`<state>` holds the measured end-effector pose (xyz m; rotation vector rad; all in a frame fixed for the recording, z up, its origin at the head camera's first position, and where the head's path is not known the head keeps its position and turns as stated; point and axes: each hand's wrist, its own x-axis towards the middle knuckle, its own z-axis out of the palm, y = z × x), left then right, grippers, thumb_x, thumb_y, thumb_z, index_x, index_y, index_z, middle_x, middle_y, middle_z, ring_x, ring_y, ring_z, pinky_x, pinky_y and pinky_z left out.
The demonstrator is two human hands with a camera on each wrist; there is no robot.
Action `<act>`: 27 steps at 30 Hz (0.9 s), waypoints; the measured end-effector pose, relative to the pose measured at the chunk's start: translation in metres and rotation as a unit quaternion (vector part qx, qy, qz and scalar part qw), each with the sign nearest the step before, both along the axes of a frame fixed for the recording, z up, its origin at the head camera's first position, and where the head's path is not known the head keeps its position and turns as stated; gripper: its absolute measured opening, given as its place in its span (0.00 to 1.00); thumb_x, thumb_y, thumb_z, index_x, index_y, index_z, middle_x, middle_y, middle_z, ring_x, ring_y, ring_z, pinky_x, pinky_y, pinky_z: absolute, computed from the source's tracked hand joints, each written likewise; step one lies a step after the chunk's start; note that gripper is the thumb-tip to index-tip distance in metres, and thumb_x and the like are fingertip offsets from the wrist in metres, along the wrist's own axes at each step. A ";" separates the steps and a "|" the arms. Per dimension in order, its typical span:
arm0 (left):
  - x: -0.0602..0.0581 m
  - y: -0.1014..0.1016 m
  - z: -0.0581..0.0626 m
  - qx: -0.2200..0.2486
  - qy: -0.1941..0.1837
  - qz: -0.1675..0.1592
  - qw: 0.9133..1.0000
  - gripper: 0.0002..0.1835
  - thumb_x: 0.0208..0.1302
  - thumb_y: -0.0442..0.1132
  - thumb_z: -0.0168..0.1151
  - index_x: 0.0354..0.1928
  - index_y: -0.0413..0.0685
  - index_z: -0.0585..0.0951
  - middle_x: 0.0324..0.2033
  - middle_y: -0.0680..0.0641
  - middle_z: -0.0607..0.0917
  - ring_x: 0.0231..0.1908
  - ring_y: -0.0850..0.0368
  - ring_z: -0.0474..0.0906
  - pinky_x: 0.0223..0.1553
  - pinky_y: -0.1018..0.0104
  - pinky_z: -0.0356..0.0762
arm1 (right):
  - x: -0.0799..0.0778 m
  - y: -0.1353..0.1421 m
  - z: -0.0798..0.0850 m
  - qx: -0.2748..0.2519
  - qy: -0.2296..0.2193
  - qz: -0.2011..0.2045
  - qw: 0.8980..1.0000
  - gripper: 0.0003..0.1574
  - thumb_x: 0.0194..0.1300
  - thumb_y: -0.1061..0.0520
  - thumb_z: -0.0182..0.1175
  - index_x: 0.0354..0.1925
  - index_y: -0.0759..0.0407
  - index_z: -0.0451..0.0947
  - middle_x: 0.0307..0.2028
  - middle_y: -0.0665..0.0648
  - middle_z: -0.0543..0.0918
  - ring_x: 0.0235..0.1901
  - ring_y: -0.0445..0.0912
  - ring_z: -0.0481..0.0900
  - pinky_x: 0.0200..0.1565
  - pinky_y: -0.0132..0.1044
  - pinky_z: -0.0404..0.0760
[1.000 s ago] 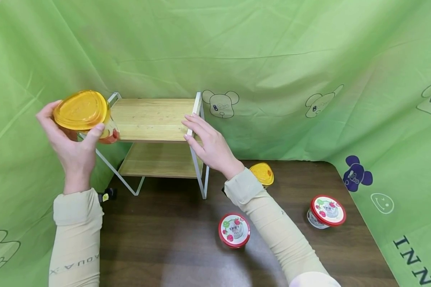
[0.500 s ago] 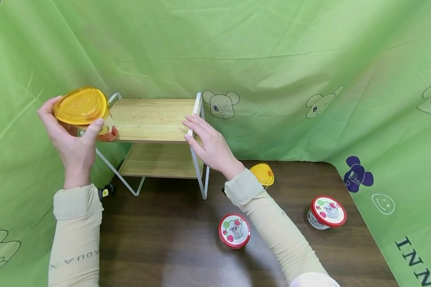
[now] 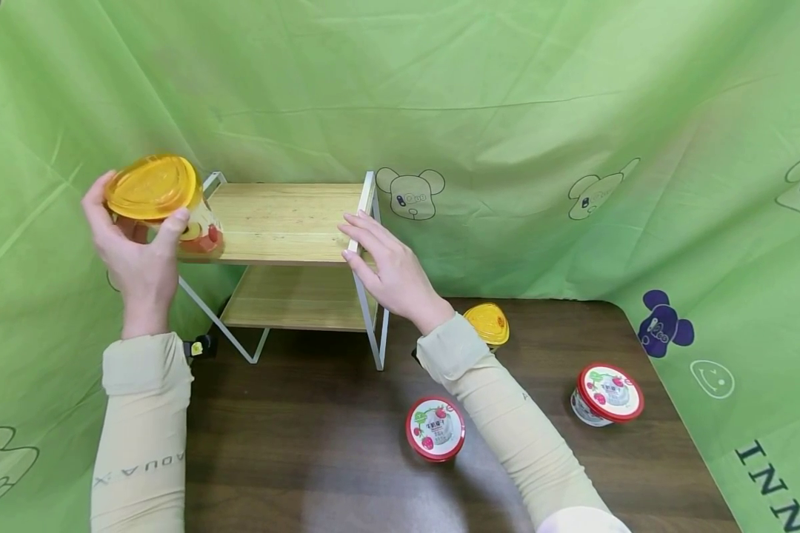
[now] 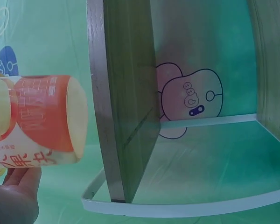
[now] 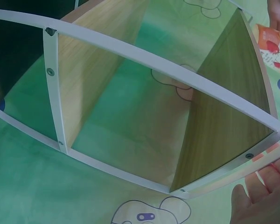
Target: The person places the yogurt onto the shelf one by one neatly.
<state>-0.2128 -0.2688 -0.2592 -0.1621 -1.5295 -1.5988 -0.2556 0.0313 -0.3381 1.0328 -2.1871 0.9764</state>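
A person's left hand (image 3: 138, 263) grasps a clear cup (image 3: 167, 198) with a yellow lid (image 3: 148, 183), the thumb on the near side and the other fingers round the far left side. The cup is at the left front corner of a wooden rack's upper board (image 3: 280, 222), its lid facing up and its printed wall showing orange and red fruit. In the left wrist view a narrow strip of green separates the base from the board, though the angle makes it hard to judge how high the cup is held.

The right hand (image 3: 396, 274) holds nothing in its grasp; its fingers extend over the rack's right end and appear to rest against the white frame (image 3: 366, 194). Beneath the upper board is a parallel lower board (image 3: 300, 296).

The rack stands toward the back left of a dark brown table (image 3: 287, 429). Close to the table's back edge, right of the rack, another yellow-lidded cup (image 3: 487, 323) sits partly behind the right sleeve (image 3: 520, 429). A red-lidded tub (image 3: 435, 429) stands left of that sleeve, well in from the table's edges, and a second red-lidded tub (image 3: 609, 394) is near the right edge. Green cloth (image 3: 507, 133) printed with bear heads hangs behind.
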 end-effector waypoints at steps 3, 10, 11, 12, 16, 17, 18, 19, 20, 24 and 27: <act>-0.004 -0.003 -0.002 0.004 -0.016 0.007 1.000 0.41 0.48 0.31 0.74 0.67 0.45 0.69 0.60 0.43 0.75 0.54 0.47 0.76 0.61 0.65 0.75 | 0.000 0.000 0.000 0.001 0.000 0.000 1.000 0.26 0.80 0.49 0.53 0.69 0.59 0.73 0.72 0.54 0.69 0.75 0.43 0.56 0.74 0.37 0.57; -0.010 -0.006 -0.003 0.034 -0.039 0.002 0.999 0.43 0.49 0.27 0.76 0.68 0.45 0.68 0.61 0.43 0.73 0.58 0.47 0.74 0.65 0.66 0.72 | 0.000 0.000 0.000 0.002 0.001 0.001 1.000 0.26 0.80 0.50 0.53 0.69 0.59 0.72 0.72 0.55 0.69 0.75 0.44 0.56 0.75 0.37 0.57; -0.010 -0.006 -0.003 0.035 -0.040 0.001 0.999 0.42 0.49 0.26 0.75 0.68 0.45 0.68 0.62 0.43 0.73 0.58 0.47 0.74 0.65 0.66 0.72 | 0.000 0.000 0.000 0.002 0.002 0.001 1.000 0.26 0.80 0.50 0.53 0.69 0.59 0.72 0.72 0.55 0.69 0.75 0.44 0.56 0.75 0.37 0.57; -0.011 -0.007 -0.003 0.038 -0.043 0.001 0.998 0.42 0.49 0.26 0.75 0.68 0.46 0.68 0.62 0.43 0.73 0.58 0.47 0.74 0.65 0.66 0.72 | 0.000 0.000 0.000 0.002 0.002 0.001 1.000 0.26 0.80 0.50 0.53 0.69 0.59 0.72 0.72 0.55 0.69 0.75 0.44 0.56 0.75 0.37 0.57; -0.014 -0.010 -0.003 0.044 -0.056 0.000 0.997 0.42 0.51 0.25 0.75 0.68 0.47 0.67 0.62 0.44 0.72 0.59 0.47 0.74 0.64 0.67 0.72 | 0.000 0.000 0.000 0.001 0.005 0.002 1.000 0.26 0.80 0.51 0.53 0.69 0.59 0.72 0.72 0.55 0.69 0.75 0.45 0.57 0.75 0.37 0.56; -0.015 -0.010 -0.003 0.046 -0.062 0.002 0.997 0.42 0.52 0.26 0.75 0.68 0.48 0.67 0.62 0.44 0.71 0.60 0.48 0.74 0.64 0.68 0.72 | 0.000 0.000 0.000 0.000 0.005 0.002 1.000 0.26 0.80 0.51 0.53 0.69 0.59 0.72 0.72 0.55 0.69 0.75 0.45 0.57 0.75 0.37 0.56; -0.016 -0.011 -0.003 0.047 -0.068 0.003 0.997 0.42 0.53 0.26 0.75 0.68 0.48 0.67 0.63 0.45 0.72 0.60 0.48 0.73 0.64 0.70 0.71 | 0.000 0.000 0.000 0.000 0.005 0.002 1.000 0.26 0.80 0.51 0.53 0.69 0.59 0.72 0.72 0.55 0.69 0.75 0.45 0.57 0.75 0.37 0.57; -0.017 -0.012 -0.003 0.048 -0.072 0.005 0.996 0.42 0.53 0.26 0.75 0.69 0.48 0.66 0.63 0.45 0.72 0.61 0.49 0.73 0.64 0.71 0.70 | 0.000 0.000 0.000 0.000 0.005 0.002 1.000 0.26 0.80 0.50 0.53 0.69 0.59 0.72 0.72 0.55 0.69 0.75 0.45 0.57 0.75 0.37 0.57; -0.018 -0.012 -0.003 0.046 -0.078 0.009 0.996 0.42 0.54 0.27 0.76 0.69 0.49 0.66 0.63 0.46 0.72 0.62 0.50 0.72 0.64 0.72 0.69 | 0.000 0.000 0.000 0.000 0.005 0.003 1.000 0.26 0.80 0.50 0.53 0.69 0.59 0.72 0.72 0.55 0.69 0.75 0.45 0.57 0.75 0.37 0.57; -0.021 -0.014 -0.004 0.030 -0.097 0.035 0.994 0.41 0.56 0.30 0.77 0.70 0.49 0.67 0.64 0.47 0.74 0.63 0.53 0.71 0.64 0.78 0.67 | 0.000 0.000 0.000 0.001 0.005 0.003 1.000 0.26 0.80 0.50 0.53 0.69 0.59 0.72 0.72 0.55 0.69 0.75 0.44 0.57 0.75 0.37 0.56; -0.022 -0.014 -0.005 0.018 -0.107 0.048 0.993 0.41 0.57 0.31 0.77 0.71 0.49 0.68 0.63 0.48 0.75 0.62 0.55 0.71 0.63 0.78 0.67 | 0.000 0.001 0.000 0.001 0.004 0.002 1.000 0.26 0.80 0.50 0.53 0.69 0.59 0.72 0.72 0.55 0.69 0.75 0.45 0.57 0.75 0.37 0.56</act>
